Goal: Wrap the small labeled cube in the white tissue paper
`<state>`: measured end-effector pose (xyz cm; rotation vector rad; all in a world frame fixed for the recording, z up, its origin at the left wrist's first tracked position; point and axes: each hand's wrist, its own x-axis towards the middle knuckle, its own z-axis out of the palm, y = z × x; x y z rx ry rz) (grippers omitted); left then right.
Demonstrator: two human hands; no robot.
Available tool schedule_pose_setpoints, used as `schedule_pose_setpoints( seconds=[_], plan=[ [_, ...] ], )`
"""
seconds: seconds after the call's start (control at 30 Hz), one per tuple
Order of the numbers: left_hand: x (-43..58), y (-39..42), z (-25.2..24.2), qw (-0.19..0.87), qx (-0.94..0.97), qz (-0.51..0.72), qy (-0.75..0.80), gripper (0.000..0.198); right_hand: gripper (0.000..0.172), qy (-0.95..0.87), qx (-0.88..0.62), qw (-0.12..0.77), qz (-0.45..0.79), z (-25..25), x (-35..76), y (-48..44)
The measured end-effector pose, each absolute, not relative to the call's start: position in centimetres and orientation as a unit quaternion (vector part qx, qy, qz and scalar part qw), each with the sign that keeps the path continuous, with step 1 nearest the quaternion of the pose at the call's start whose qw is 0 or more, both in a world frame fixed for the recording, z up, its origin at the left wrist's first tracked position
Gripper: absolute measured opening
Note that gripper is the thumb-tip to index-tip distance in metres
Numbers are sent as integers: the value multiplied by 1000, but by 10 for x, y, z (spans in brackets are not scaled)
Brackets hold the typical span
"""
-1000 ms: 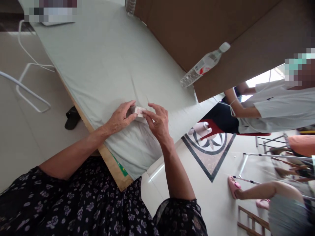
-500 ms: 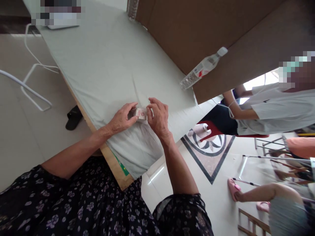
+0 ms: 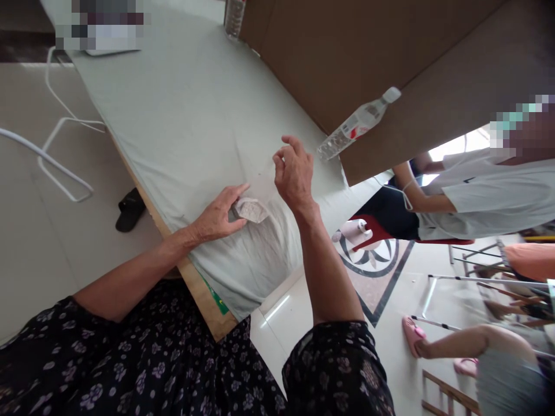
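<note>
My left hand (image 3: 219, 214) grips a small pale box (image 3: 252, 211) near the table's corner, thumb on the near side and fingers on the far side. The end of the box facing right looks whitish, and its details are blurred. Up and to the right, my right hand (image 3: 295, 175) is raised above the cloth with its fingers curled together. A faint see-through film (image 3: 262, 186) stretches between those fingers and the box; its edges are hard to make out.
A pale cloth (image 3: 182, 110) covers the table. Behind my right hand, a clear plastic bottle (image 3: 358, 124) leans by a large brown cardboard panel (image 3: 329, 52). Another bottle (image 3: 234, 20) stands farther back. A seated person in a white shirt (image 3: 498, 193) is at the right.
My right hand has moved away from the box, up and to the right. The box has turned in my left hand, so its red-printed face no longer shows.
</note>
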<state>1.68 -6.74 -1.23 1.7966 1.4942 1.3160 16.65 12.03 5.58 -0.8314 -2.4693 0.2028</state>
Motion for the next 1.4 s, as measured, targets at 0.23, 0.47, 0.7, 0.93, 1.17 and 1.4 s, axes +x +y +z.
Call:
schedule_pose_setpoints(
  seconds=[0.23,0.47,0.7,0.93,1.17,1.4],
  plan=[
    [14,-69,-7,291,631,465,549,59,36,-883,-323,323,113,44,158,161],
    [14,-69,0,336,588,471,566,58,30,-778,-409,434,199,41,189,125],
    [15,-68,-4,364,543,478,587,75,32,-863,-414,212,200,41,181,38],
    [16,-69,-5,385,496,506,591,73,20,-796,-478,269,256,26,182,55],
    [21,-61,-2,282,488,508,652,48,32,-637,-460,362,501,8,210,48],
    [19,-55,-3,239,490,478,689,15,33,-604,-452,409,513,-8,211,42]
  ],
)
